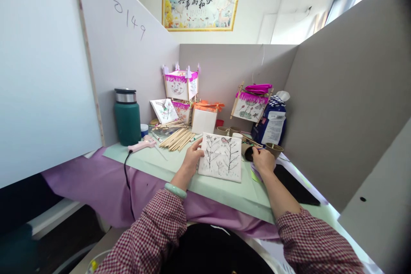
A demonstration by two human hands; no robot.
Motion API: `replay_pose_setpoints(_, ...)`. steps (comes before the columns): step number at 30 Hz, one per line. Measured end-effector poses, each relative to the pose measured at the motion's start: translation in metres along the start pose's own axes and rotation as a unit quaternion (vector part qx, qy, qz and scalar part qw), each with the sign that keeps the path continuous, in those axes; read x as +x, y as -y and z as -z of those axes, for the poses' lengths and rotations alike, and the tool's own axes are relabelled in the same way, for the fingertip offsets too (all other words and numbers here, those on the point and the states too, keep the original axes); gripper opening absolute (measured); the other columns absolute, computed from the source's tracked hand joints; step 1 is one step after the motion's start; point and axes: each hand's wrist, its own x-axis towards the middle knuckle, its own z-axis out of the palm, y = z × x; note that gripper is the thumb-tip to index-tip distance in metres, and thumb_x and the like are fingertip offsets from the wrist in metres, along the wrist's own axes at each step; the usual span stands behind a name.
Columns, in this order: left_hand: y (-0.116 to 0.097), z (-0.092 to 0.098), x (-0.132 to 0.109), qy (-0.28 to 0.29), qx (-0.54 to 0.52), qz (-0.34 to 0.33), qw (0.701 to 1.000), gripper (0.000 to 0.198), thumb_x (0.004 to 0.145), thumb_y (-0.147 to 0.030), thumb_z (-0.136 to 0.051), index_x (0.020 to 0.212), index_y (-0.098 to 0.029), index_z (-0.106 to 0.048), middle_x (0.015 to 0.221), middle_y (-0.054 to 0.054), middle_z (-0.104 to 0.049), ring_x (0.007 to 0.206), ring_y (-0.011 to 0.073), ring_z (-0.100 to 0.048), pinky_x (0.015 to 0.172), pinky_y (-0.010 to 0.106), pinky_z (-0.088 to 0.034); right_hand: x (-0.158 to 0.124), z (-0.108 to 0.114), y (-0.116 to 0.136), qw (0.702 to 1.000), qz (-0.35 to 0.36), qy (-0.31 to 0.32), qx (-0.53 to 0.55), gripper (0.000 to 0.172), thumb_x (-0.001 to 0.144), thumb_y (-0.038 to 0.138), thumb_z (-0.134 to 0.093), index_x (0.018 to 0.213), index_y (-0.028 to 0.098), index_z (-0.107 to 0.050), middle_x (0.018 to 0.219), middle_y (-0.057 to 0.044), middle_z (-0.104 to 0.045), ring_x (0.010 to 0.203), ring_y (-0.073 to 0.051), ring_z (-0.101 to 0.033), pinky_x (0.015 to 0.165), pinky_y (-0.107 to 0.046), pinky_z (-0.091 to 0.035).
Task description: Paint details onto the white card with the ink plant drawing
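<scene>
My left hand (193, 157) grips the left edge of a square white panel (221, 158). Black tree-like branches with small reddish touches at the top are painted on it, and it is tilted toward me above the table. At the mouth of a dark brown cup (247, 153) lying on its side, my right hand (263, 159) has its fingers curled together. A thin blue bit shows by those fingers; what they hold is too small to make out. Beside that hand stands another brown cup (275, 149).
At the left are a green bottle (127, 120) and a pink glue gun (143, 143) with a black cord. Wooden sticks (178, 138) lie behind my left hand. Decorated lanterns (181, 85) stand at the back. A black flat board (295, 185) lies right; grey partitions (237, 64) enclose the table.
</scene>
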Motion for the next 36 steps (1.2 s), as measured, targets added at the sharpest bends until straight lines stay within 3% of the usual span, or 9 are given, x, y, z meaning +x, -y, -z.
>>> replay_pose_setpoints(5, 0.001, 0.000, 0.001, 0.003, -0.004, 0.001, 1.000, 0.076, 0.048, -0.010, -0.054, 0.122, -0.018, -0.069, 0.084, 0.000, -0.065, 0.078, 0.0165, -0.056, 0.065, 0.022, -0.043, 0.000, -0.001, -0.001, 1.000, 0.008, -0.005, 0.001, 0.033, 0.096, 0.038, -0.060, 0.122, 0.017, -0.060, 0.123, -0.009, -0.063, 0.105, -0.021, -0.064, 0.089, -0.043, -0.056)
replay_pose_setpoints(10, 0.000, 0.000, 0.001, 0.006, -0.004, 0.001, 1.000, 0.075, 0.048, -0.011, -0.053, 0.121, -0.018, -0.069, 0.084, 0.001, -0.065, 0.077, 0.0170, -0.056, 0.066, 0.023, -0.043, -0.002, -0.002, -0.003, 1.000, 0.011, -0.015, 0.007, 0.031, 0.096, 0.042, -0.057, 0.108, 0.016, -0.067, 0.108, -0.007, -0.070, 0.098, -0.020, -0.067, 0.090, -0.042, -0.054)
replay_pose_setpoints(17, 0.001, 0.001, 0.000, 0.006, -0.004, 0.001, 1.000, 0.075, 0.048, -0.010, -0.053, 0.121, -0.018, -0.069, 0.085, 0.001, -0.064, 0.078, 0.0169, -0.055, 0.066, 0.023, -0.043, -0.003, 0.000, -0.002, 0.998, 0.011, -0.045, 0.032, 0.037, 0.092, 0.043, -0.051, 0.090, 0.019, -0.079, 0.092, -0.013, -0.076, 0.095, -0.028, -0.070, 0.081, -0.036, -0.050)
replay_pose_setpoints(24, -0.001, -0.001, 0.000, 0.001, 0.003, 0.002, 1.000, 0.072, 0.050, -0.009, -0.054, 0.120, -0.018, -0.069, 0.083, 0.000, -0.063, 0.076, 0.0165, -0.055, 0.065, 0.024, -0.041, -0.012, 0.010, 0.001, 0.988, -0.002, -0.120, 0.099, 0.037, 0.089, 0.040, -0.050, 0.083, 0.016, -0.077, 0.081, -0.015, -0.074, 0.086, -0.028, -0.068, 0.076, -0.034, -0.047)
replay_pose_setpoints(27, -0.002, -0.002, -0.001, -0.005, 0.004, 0.000, 1.000, 0.071, 0.051, -0.006, -0.054, 0.119, -0.017, -0.069, 0.087, 0.002, -0.064, 0.079, 0.0166, -0.055, 0.067, 0.024, -0.042, -0.020, 0.022, 0.002, 0.968, 0.003, -0.189, 0.163, 0.038, 0.091, 0.038, -0.044, 0.084, 0.014, -0.072, 0.075, -0.015, -0.070, 0.080, -0.027, -0.066, 0.075, -0.036, -0.046)
replay_pose_setpoints(31, -0.003, -0.002, -0.002, -0.009, 0.000, 0.000, 1.000, 0.073, 0.051, -0.005, -0.053, 0.121, -0.016, -0.069, 0.090, 0.003, -0.066, 0.083, 0.0176, -0.056, 0.069, 0.024, -0.044, -0.038, 0.035, 0.012, 0.917, 0.059, -0.260, 0.296, 0.041, 0.097, 0.042, -0.032, 0.091, 0.015, -0.062, 0.067, -0.007, -0.064, 0.061, -0.019, -0.060, 0.065, -0.032, -0.047)
replay_pose_setpoints(36, -0.001, -0.001, -0.001, -0.013, 0.002, -0.001, 1.000, 0.073, 0.050, -0.006, -0.053, 0.121, -0.016, -0.069, 0.090, 0.003, -0.065, 0.080, 0.0168, -0.055, 0.067, 0.024, -0.042, -0.066, 0.030, 0.052, 0.849, 0.179, -0.221, 0.446, 0.038, 0.100, 0.050, -0.028, 0.092, 0.020, -0.051, 0.063, 0.001, -0.061, 0.042, -0.011, -0.050, 0.046, -0.024, -0.041)
